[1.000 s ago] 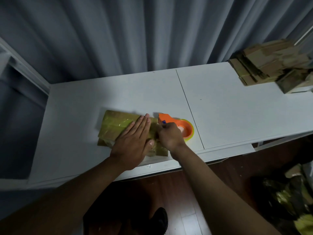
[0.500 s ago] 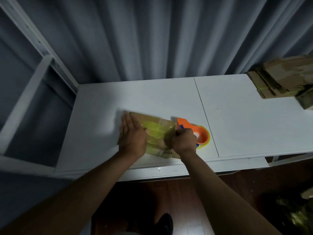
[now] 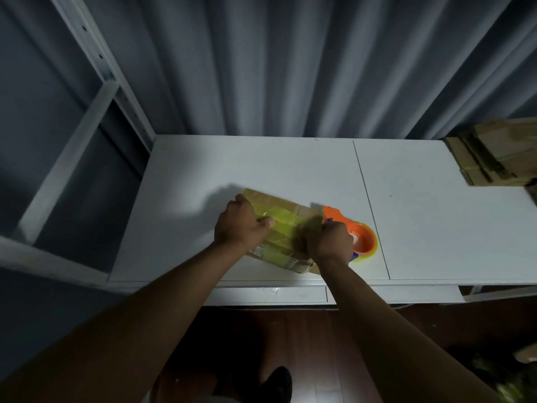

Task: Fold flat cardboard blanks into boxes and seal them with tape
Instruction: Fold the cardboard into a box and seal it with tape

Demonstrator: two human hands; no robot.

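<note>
Near the front edge of the white surface (image 3: 290, 167) lies a brown cardboard box wrapped in yellowish tape (image 3: 283, 228). The left hand (image 3: 239, 226) grips its left end; the right hand (image 3: 329, 239) is clamped on the orange tape dispenser (image 3: 361, 238) at its right end.

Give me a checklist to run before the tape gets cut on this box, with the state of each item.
1. Left hand steadies the box: ok, its fingers curl over the left end, thumb on top.
2. Right hand grips the tape dispenser: ok, the fist is closed on its handle at the box's right end.
3. Box sits fully on the table: ok, though near the front edge.
4. Tape covers the top seam: cannot tell, the right end is blurred.
5. Tape already cut: cannot tell, the hand hides the blade.
6. More blanks within view: ok, a cardboard stack lies at the far right.
</note>
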